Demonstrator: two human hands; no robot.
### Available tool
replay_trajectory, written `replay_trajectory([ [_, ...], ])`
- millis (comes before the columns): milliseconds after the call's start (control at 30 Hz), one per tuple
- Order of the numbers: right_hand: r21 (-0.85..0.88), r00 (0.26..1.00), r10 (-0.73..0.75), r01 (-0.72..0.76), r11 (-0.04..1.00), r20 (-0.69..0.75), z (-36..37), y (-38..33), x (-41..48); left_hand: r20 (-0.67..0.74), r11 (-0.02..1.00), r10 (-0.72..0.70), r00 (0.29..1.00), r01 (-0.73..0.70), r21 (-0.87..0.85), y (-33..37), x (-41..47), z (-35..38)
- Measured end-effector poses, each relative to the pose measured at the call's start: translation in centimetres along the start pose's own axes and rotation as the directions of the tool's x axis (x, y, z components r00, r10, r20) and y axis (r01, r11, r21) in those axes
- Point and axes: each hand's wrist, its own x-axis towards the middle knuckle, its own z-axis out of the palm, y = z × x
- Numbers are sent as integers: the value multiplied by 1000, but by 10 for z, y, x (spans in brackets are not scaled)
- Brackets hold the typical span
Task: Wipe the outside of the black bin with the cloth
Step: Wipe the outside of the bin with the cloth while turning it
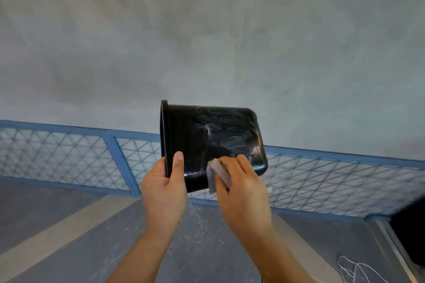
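- Holding the black bin (pixel 213 135) up before the grey wall (pixel 207 30), my left hand (pixel 164 188) clamped on its rim (pixel 164 131).
- My blurred right hand (pixel 241 190) pinches the pale cloth (pixel 217 173) against the bin's side; fingers hide most of it.
- Bin lies sideways: mouth left, base right, inside unseen.

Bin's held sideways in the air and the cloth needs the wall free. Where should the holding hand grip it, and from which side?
Take the black bin by its rim, coming from the open mouth on the left. The raised lip stops a thumb slipping, and the smooth wall stays free for the cloth in the right hand. The left hand grips there now.
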Motion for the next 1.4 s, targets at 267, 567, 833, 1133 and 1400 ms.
replay_trajectory([
  [267,-17,946,285,-291,957,-153,24,17,50,99,1000,-9,995,11,-25,-18,55,-6],
  [567,-1,900,405,-410,912,-158,39,39,40,184,1000,21,983,-17,-25,-23,80,-7],
  [833,-43,976,206,-209,977,-66,51,5,35,209,997,-7,978,22,-69,-26,82,1],
  [1133,-63,963,240,-249,967,-120,23,38,68,184,998,-16,983,26,-51,-15,63,19],
  [1400,-8,967,239,-240,971,-85,-33,95,43,150,998,-28,988,36,-48,2,28,57],
])
